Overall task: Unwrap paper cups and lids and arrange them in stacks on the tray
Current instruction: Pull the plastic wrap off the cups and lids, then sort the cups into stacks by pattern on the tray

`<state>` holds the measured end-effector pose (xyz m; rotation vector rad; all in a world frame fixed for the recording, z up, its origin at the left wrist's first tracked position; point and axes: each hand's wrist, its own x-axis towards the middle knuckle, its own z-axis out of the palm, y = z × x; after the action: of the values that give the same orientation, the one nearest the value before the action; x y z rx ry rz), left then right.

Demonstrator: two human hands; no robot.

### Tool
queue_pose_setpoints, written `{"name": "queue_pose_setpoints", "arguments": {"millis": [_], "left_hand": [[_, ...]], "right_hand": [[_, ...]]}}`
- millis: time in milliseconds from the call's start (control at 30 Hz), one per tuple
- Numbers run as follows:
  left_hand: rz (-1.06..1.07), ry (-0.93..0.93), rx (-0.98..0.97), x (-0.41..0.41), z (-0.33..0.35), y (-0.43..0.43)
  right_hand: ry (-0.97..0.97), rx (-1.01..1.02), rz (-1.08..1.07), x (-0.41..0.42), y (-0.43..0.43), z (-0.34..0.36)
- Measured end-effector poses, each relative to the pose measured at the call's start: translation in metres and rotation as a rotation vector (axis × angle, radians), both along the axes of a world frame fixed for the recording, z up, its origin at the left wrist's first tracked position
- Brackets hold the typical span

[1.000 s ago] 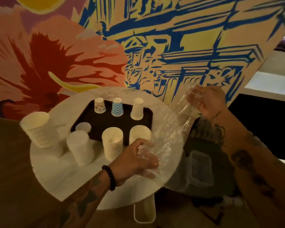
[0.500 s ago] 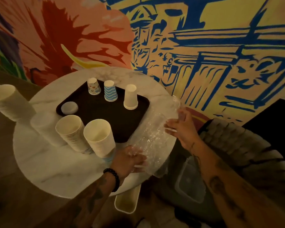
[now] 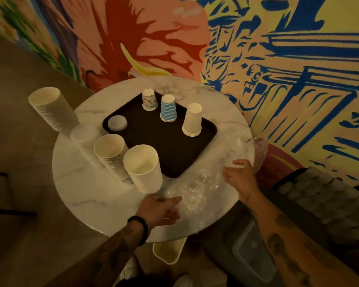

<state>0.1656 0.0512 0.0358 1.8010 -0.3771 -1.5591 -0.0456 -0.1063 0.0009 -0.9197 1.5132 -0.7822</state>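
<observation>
- Clear plastic wrap (image 3: 197,189) lies crumpled on the marble tabletop (image 3: 95,195), just beside the right front corner of the dark tray (image 3: 164,146).
- Left hand (image 3: 160,208) rests on the wrap's near end; whether its fingers pinch the wrap, I cannot tell.
- Right hand (image 3: 240,176) is spread wide, fingers straight, over the wrap's far end and holding nothing.
- Three upturned cup stacks stand in a row on the tray: patterned cups (image 3: 149,100), blue-striped cups (image 3: 168,108), white cups (image 3: 192,120).
- One lid (image 3: 117,122) lies at the tray's left corner.
- Two upright white stacks (image 3: 112,152) stand on the tabletop, left of the tray.
</observation>
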Motion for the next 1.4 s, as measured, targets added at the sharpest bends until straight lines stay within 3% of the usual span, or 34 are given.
{"name": "queue_pose_setpoints", "arguments": {"millis": [200,600,767,1000,1267,1400], "left_hand": [[-0.003,-0.040,0.061,0.017,-0.009,0.014],[0.091,-0.093,0.012,0.048,-0.012,0.034],[0.144,-0.103,-0.013,0.069,-0.005,0.046],[0.150,-0.060,-0.132,0.096,0.005,0.053],[-0.223,-0.057,-0.249,0.106,0.003,0.050],[-0.254,-0.027,-0.247,0.110,0.003,0.046]], "right_hand": [[0.321,0.003,0.216,-0.003,0.004,-0.009],[0.401,-0.217,0.103,0.008,0.036,0.023],[0.244,-0.334,0.163,0.038,0.050,0.055],[0.093,-0.172,0.510,0.106,0.097,0.056],[0.121,-0.220,0.440,0.170,0.133,0.028],[0.143,-0.258,0.347,0.179,0.141,0.027]]}}
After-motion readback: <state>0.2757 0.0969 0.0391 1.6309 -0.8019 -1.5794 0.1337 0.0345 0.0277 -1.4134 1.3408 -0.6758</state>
